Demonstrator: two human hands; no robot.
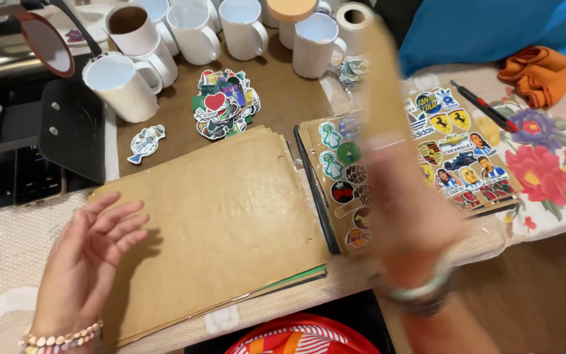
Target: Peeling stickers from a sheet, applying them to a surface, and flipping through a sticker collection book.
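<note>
Two hands show from your head camera. Your left hand (90, 259) lies flat, fingers spread, on the edge of a stack of matte brown sheets (214, 223). Your right hand (404, 210) is a blur lifting a stiff tan sheet (380, 85) over glossy sticker pages (456, 147); its grip I cannot tell. Smooth white mugs (194, 33) stand beyond.

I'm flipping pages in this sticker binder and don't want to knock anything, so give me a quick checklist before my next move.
1. Left hand free, resting at the brown pages: ok.
2. Right hand grip on the turning page: cannot tell, blurred.
3. Sticker sheet lying flat: ok.
4. Loose sticker pile off the pages: ok.
5. White mugs away from the binder: ok.
</note>
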